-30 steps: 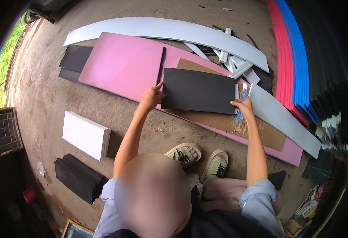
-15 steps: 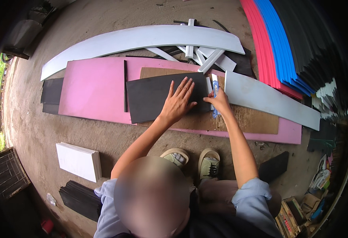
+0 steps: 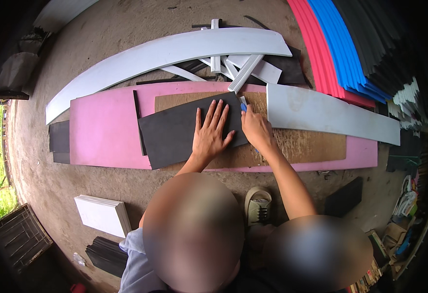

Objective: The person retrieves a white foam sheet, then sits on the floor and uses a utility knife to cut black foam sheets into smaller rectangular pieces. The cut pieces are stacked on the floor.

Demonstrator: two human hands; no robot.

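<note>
Since the earlier frame, our left hand (image 3: 211, 134) has slid down the black foam sheet (image 3: 184, 131) at frame centre, fingers spread flat. One pink foam board (image 3: 101, 132) lies beneath, bearing one rough brown cardboard panel (image 3: 302, 144). That matte, rectangular black sheet sits tilted. Our right hand (image 3: 257, 129), fingers clamped on one blue-handled cutter (image 3: 243, 105), meets the sheet's right edge.

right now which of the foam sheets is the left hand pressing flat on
The black foam sheet, lying on the brown board over the pink sheet. The left hand lies spread on its right end; the white sheets lie untouched beyond it.
</note>
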